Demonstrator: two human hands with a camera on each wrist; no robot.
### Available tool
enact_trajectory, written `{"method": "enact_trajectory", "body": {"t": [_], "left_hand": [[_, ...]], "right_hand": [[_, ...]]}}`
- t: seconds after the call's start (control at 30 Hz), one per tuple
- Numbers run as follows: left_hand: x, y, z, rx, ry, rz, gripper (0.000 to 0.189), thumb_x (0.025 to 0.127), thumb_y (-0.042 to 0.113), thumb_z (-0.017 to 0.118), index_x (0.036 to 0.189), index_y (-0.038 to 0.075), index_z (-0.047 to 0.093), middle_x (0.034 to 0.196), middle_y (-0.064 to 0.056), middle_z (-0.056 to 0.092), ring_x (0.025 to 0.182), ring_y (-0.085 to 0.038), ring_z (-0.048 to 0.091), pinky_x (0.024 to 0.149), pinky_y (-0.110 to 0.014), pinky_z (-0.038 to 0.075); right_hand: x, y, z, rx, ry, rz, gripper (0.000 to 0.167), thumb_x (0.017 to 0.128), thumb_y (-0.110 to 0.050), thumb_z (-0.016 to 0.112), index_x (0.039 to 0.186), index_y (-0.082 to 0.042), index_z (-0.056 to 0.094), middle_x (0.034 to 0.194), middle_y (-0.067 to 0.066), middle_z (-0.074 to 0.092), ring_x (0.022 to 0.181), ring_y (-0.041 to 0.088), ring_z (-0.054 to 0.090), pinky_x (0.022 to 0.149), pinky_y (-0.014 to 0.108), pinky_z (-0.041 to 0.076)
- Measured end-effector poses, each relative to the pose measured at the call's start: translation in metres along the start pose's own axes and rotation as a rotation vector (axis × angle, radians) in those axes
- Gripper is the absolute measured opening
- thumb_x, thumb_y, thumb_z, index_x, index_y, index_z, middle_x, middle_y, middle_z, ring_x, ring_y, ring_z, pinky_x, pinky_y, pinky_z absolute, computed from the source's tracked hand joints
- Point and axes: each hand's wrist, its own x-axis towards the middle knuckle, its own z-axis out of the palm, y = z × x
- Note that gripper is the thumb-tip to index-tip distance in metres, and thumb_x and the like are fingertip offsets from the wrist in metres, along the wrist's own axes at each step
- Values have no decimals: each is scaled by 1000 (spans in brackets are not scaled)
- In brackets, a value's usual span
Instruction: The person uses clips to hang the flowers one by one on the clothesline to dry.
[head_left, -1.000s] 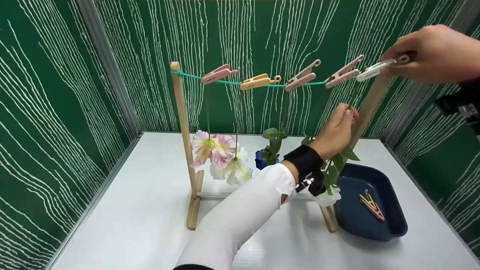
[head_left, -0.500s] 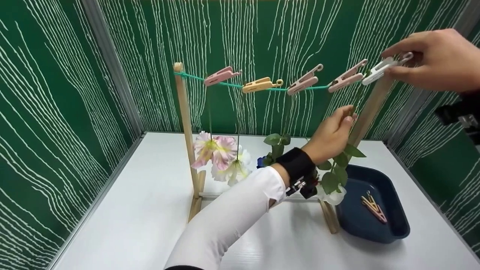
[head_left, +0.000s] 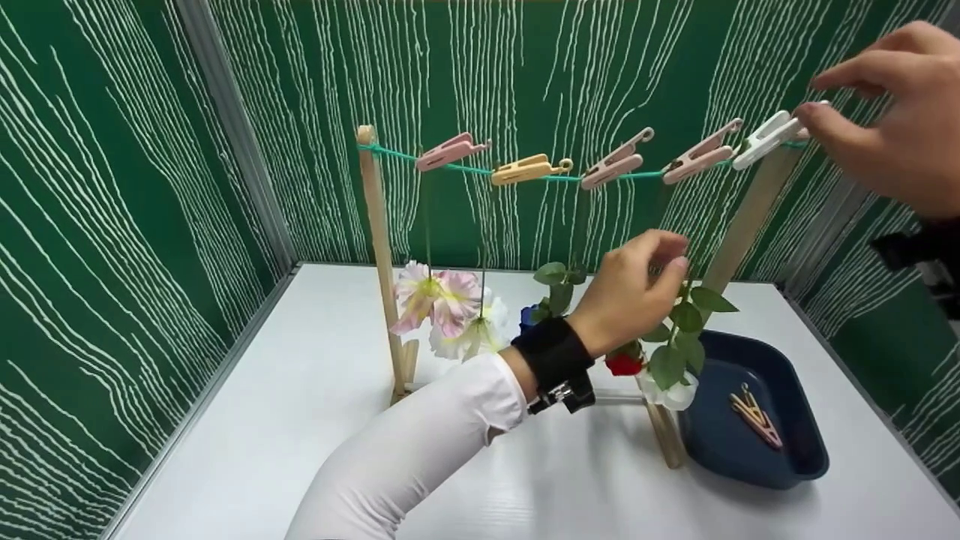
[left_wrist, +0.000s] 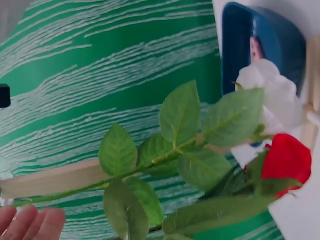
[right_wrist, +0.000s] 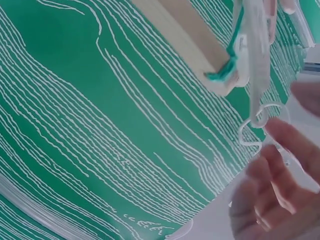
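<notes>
A white clothespin (head_left: 765,141) grips the green line (head_left: 645,175) at its right end, close to the wooden post. Below it, head down, hangs a white rose (head_left: 670,390) on a leafy stem. My right hand (head_left: 900,120) is at the clothespin's tail, thumb and fingers spread apart and holding nothing. Lower down, my left hand (head_left: 634,292) has loosely bent fingers around nothing, left of the stem. In the left wrist view its fingertips (left_wrist: 37,222) lie just beside the stem. A red rose (left_wrist: 286,162) hangs next to the white one, partly behind the left hand in the head view.
More clothespins, such as a yellow one (head_left: 517,171), hold a pink flower (head_left: 439,296), a white flower (head_left: 472,337) and a blue one (head_left: 529,316). The wooden frame (head_left: 379,247) stands on a white table (head_left: 255,420). A dark blue tray (head_left: 806,420) at right holds loose clothespins.
My right hand has let go of the white clothespin and drawn back to the right. The left hand has released the stem and moved down and left; the white rose now hangs from the line.
</notes>
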Motion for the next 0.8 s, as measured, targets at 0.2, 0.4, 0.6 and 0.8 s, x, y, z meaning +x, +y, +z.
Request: {"method": "enact_trajectory", "body": {"t": [0.2, 0.4, 0.6, 0.8], "left_hand": [[1, -7, -4, 124, 230, 53, 22, 109, 7, 57, 123, -4, 71, 114, -15, 74, 101, -18, 69, 91, -12, 51], [14, -9, 3, 173, 242, -82, 40, 115, 15, 48, 148, -4, 58, 148, -19, 65, 139, -24, 64, 118, -20, 45], [35, -11, 9, -16, 200, -145, 42, 118, 13, 37, 153, -4, 50, 139, -19, 69, 125, -18, 67, 105, -15, 49], [47, -8, 11, -127, 214, -118, 34, 117, 8, 33, 139, -2, 57, 117, -15, 69, 97, -10, 60, 83, -13, 45]], "right_hand": [[-21, -9, 12, 64, 103, -19, 30, 105, -12, 69, 109, 18, 71, 108, 30, 58, 94, 2, 34, 83, 9, 21], [-35, -11, 31, 74, 75, -177, 21, 100, -6, 75, 97, 15, 71, 95, 31, 66, 86, 26, 48, 83, 21, 29], [-34, -10, 49, 21, 105, -385, 20, 92, -4, 78, 97, 15, 74, 89, 30, 62, 88, 48, 51, 78, 53, 41], [-29, -12, 63, -41, 150, -479, 17, 89, -1, 78, 99, 12, 79, 82, 27, 59, 77, 44, 50, 70, 54, 44]]}}
